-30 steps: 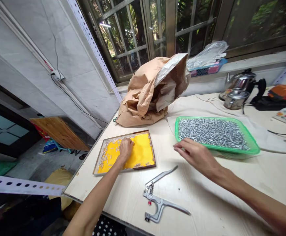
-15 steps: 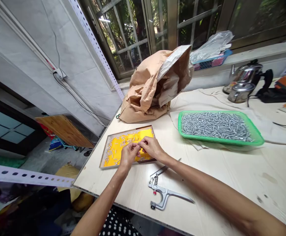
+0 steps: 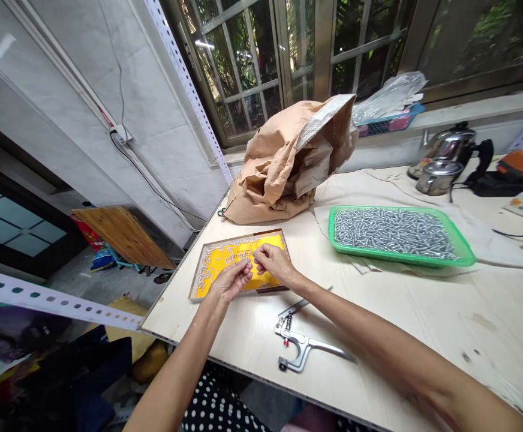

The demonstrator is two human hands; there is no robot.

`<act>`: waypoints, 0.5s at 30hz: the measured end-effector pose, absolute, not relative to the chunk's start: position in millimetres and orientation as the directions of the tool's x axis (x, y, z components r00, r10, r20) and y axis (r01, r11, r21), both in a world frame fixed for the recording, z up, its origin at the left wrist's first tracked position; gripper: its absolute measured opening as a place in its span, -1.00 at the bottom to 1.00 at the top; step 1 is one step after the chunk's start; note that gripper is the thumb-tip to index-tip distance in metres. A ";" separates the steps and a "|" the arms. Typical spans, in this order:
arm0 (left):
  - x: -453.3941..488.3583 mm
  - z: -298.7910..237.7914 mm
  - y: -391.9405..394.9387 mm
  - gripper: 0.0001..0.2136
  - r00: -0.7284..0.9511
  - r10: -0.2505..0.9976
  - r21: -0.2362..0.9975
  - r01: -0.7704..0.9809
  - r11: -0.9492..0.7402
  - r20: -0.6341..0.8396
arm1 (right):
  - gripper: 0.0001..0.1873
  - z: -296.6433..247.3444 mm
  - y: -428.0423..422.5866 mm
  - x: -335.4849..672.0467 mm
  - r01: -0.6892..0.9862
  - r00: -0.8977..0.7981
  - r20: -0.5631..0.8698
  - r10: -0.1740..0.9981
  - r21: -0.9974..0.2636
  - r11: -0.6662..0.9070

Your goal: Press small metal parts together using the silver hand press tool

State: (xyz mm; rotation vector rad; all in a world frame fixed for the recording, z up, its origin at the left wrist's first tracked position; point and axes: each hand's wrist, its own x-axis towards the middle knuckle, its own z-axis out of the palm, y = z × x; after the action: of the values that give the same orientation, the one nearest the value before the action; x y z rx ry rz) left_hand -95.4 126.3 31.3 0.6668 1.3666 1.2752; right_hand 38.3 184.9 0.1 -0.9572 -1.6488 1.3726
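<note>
My left hand (image 3: 232, 279) is over the front of a shallow box (image 3: 192, 294) with a yellow bottom, its palm turned partly up and its fingers closed. A silvery bit, seemingly a small metal pin (image 3: 248, 261), shows at its fingertips. Just to the right, my right hand (image 3: 274, 264) is closed in a pinch; whatever is between its fingers is too small to make out. A narrow gap separates the two hands. Loose small metal pins (image 3: 205, 270) lie scattered in the box, mostly toward its left side.
Hand pliers (image 3: 301, 348) with a spring lie in front of the box, near my right forearm. A green basket (image 3: 403, 259) full of metal pins stands to the right. Behind are a crumpled paper sack (image 3: 279, 162), a kettle (image 3: 453, 141) and a metal cup (image 3: 439, 177).
My hands, whose fingertips were together, have parted slightly. The left has turned its palm more upward. The whole view has shifted a little.
</note>
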 end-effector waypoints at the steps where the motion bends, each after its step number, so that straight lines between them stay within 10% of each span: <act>1: -97.0 33.3 124.6 -0.84 -0.265 0.904 0.926 -0.271 0.264 -0.336 | -0.80 1.2 186.7 39.9 0.078 -0.417 0.115 0.902 -0.984 0.162; 10: -75.4 34.4 57.2 -0.65 -0.257 0.903 0.939 -0.065 0.338 -0.343 | -0.83 9.1 152.3 125.6 0.335 -0.563 0.319 0.762 -0.755 0.563; 15: -48.5 16.1 12.2 -0.64 -0.181 0.894 0.883 0.169 0.438 -0.409 | -0.79 -7.2 83.5 194.6 0.498 -0.739 0.125 0.661 -0.559 0.663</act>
State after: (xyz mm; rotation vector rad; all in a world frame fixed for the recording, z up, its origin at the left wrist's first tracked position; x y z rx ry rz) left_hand -48.5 12.2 16.1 0.9427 1.6394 0.8634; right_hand 194.6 83.5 -7.2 -0.9224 -2.5630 0.7232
